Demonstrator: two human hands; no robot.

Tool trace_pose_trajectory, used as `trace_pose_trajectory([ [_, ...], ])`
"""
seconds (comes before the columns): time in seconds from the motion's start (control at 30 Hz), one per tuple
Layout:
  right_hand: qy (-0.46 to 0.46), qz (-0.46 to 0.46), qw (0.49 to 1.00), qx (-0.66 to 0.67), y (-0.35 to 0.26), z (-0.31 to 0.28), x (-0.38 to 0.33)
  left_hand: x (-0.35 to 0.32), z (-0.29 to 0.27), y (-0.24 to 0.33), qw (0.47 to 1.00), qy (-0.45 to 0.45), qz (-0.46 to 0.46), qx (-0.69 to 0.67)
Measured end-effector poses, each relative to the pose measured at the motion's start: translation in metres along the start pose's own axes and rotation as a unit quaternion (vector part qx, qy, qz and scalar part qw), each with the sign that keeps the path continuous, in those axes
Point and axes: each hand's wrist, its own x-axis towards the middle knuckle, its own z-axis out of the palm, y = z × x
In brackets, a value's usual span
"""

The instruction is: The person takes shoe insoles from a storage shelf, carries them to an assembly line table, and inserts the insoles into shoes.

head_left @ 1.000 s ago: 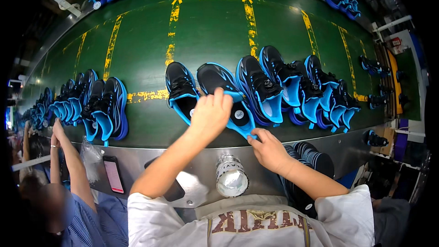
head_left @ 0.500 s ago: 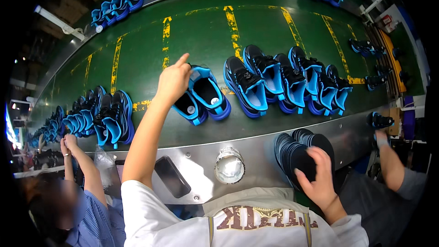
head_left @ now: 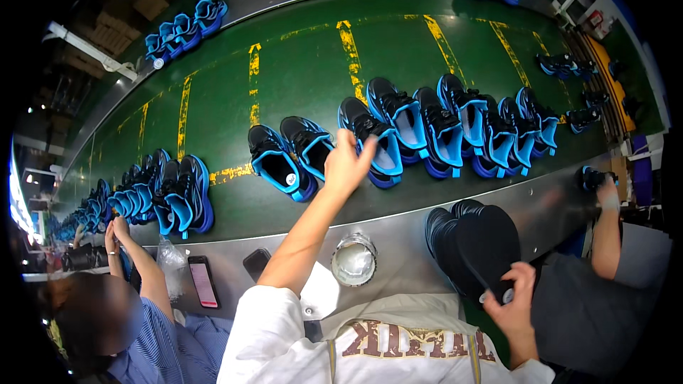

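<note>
left hand point(head_left: 346, 163) open over blue shoe point(head_left: 379, 144) | right hand point(head_left: 514, 304) grips black insole point(head_left: 488, 247) (fingertips hidden)

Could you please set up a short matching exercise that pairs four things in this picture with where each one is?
Things
1. left hand
2. right hand
3. stack of black shoe insoles
4. smartphone with a pink screen

Places
A. flat on the steel ledge, beside the person in the blue striped shirt
B. on the near steel ledge, right of the round metal tin
C. raised over the green conveyor belt, by the black and blue sneakers
D. low down, fingers on the nearest black insole

Pairs: 1-C, 2-D, 3-B, 4-A
</note>
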Motion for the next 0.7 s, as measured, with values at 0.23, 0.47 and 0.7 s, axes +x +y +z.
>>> trace_pose_trajectory([
  [0.23,0.077,-0.367,0.91,-0.177,-0.054,0.031,0.136,0.033,0.007,-0.009,0.958,-0.026,0.196,0.21],
  [0.47,-0.031,-0.326,0.942,-0.076,-0.054,0.076,0.175,0.043,0.002,0.002,0.979,-0.176,-0.077,0.065],
  [0.7,-0.03,-0.367,0.924,-0.103,-0.046,0.09,0.181,0.023,0.016,-0.018,0.941,-0.089,-0.24,-0.22],
])
